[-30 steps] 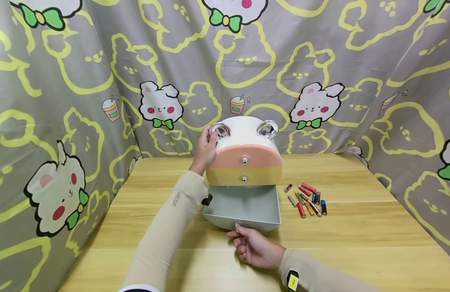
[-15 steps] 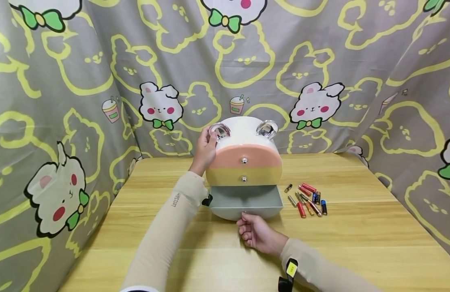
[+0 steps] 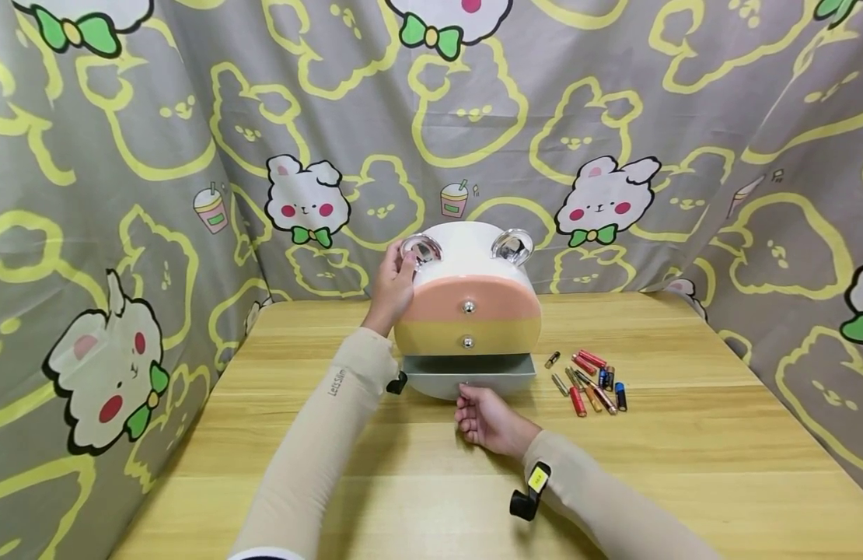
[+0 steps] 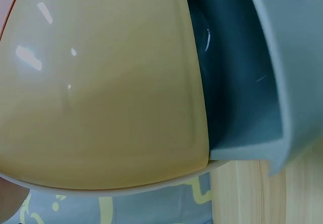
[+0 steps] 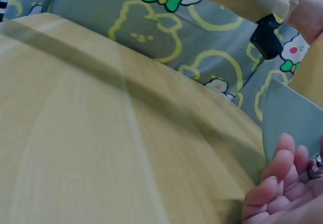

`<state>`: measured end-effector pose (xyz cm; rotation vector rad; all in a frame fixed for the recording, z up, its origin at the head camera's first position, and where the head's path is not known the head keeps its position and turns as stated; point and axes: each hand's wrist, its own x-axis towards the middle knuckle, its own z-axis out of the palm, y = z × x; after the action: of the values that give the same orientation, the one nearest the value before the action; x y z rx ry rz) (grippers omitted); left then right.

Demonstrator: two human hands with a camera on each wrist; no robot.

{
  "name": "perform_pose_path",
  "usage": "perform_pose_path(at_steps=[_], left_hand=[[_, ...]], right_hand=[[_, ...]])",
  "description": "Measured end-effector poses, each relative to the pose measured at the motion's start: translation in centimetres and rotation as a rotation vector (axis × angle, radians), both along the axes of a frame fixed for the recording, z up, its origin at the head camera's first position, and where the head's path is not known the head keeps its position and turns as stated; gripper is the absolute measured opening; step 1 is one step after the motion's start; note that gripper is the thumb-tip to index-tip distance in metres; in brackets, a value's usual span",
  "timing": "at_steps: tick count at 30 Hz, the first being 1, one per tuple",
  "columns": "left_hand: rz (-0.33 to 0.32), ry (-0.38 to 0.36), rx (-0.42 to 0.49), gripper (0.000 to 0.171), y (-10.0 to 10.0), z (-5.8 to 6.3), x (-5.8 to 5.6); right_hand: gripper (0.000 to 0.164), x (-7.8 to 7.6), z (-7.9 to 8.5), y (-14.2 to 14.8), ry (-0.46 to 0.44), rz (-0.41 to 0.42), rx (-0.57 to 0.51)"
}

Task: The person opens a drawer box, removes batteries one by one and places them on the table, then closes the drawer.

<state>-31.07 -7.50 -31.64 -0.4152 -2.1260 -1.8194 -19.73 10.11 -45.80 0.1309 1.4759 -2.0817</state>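
A small drawer box (image 3: 473,253) with a white top and two silver ears stands on the table. Its upper drawer front (image 3: 438,302) is orange, the middle one (image 3: 431,340) yellow, each with a silver knob. The grey bottom drawer (image 3: 431,383) sticks out a short way; the left wrist view shows a narrow gap into it beside the yellow front. My left hand (image 3: 393,286) grips the box's left side by the ear, thumb in front. My right hand (image 3: 490,420) pinches the bottom drawer's silver knob (image 5: 318,161), its other fingers curled below.
Several loose batteries (image 3: 592,381) in red, blue, gold and black lie to the right of the box on the wooden table (image 3: 711,435). A grey patterned curtain (image 3: 487,117) hangs behind and at both sides. A black strap (image 3: 525,498) dangles from my right wrist.
The grey bottom drawer has slid most of the way back into the box, with my right hand moving forward at its knob. My left hand and the batteries have stayed in place.
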Motion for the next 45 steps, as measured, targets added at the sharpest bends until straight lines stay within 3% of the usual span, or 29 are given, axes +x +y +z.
perform_pose_path(at_steps=[6,16,26,40,45], left_hand=[[-0.021,-0.001,0.022,0.036,-0.3,0.5,0.2],[0.004,0.024,0.019,0.035,-0.4,-0.5,-0.3],[0.016,0.045,0.000,0.034,-0.3,-0.6,-0.5],[0.008,0.043,0.001,0.035,-0.1,-0.7,-0.5],[0.020,0.051,0.019,0.033,-0.2,-0.5,-0.6]], right_hand=[[0.031,-1.2,0.2,-0.3,-0.006,-0.036,0.022],[0.031,-2.7,0.1,-0.4,-0.007,-0.009,0.045],[0.027,-3.9,0.0,-0.6,-0.044,-0.051,0.019],[0.026,-4.6,-0.1,0.2,-0.061,-0.015,0.014],[0.032,-4.4,-0.1,0.0,-0.006,0.007,0.058]])
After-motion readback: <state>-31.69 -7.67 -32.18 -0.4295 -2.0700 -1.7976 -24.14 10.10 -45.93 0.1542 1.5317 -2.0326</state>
